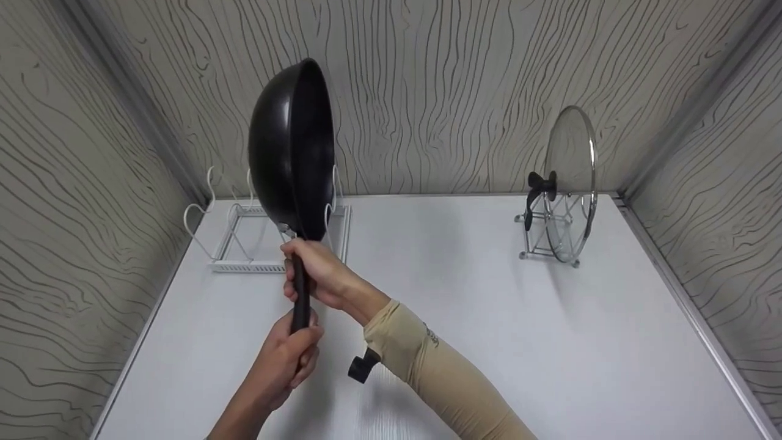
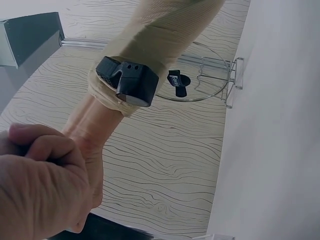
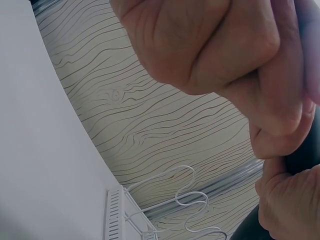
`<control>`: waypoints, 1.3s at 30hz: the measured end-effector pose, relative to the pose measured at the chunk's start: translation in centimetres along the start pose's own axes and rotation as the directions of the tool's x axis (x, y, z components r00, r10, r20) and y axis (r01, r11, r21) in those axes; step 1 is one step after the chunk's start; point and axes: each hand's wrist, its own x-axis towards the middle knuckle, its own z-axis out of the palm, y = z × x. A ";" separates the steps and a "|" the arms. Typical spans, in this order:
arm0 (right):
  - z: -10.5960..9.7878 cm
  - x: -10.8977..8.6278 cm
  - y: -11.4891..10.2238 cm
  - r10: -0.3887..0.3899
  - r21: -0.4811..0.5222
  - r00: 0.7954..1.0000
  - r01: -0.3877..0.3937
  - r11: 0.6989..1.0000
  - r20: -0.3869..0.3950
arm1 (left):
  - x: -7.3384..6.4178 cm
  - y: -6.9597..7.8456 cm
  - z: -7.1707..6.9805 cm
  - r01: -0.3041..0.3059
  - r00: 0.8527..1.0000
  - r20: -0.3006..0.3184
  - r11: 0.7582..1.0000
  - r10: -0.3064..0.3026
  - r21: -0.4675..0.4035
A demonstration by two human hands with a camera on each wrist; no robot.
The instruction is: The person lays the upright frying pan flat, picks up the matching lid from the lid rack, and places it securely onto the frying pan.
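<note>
Both hands hold a black wok [image 1: 272, 140] by its black handle [image 1: 300, 287]. My right hand [image 1: 321, 272] grips the handle near its metal joint with the pan. My left hand [image 1: 281, 357] wraps around the lower end of the handle. The wok stands edge-up, its hollow side facing right. It overlaps a white wire rack [image 1: 247, 267] in the head view. White loops of the rack show on either side of the pan, and its lower rim hides part of the rack.
At the back right, a glass lid [image 1: 571, 183] with a black knob leans upright in a small metal wire stand [image 1: 537, 252]. Both racks stand on a white tabletop [image 1: 476, 342]. Wood-patterned panels [image 1: 415, 91] enclose the back and sides.
</note>
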 end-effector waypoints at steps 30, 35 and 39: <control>1.2 -0.8 -1.7 -0.013 -0.013 1.000 0.013 1.000 -0.005 | -0.7 1.7 0.4 -0.024 1.000 -0.009 1.000 0.024 -0.005; 1.3 -0.9 -2.1 -0.018 -0.011 1.000 0.018 1.000 -0.001 | -0.8 2.2 0.6 -0.028 1.000 0.001 1.000 0.028 -0.011; 1.2 -1.1 -2.3 -0.028 -0.008 1.000 0.028 1.000 0.013 | -0.8 2.5 0.7 -0.027 1.000 0.001 1.000 0.027 -0.008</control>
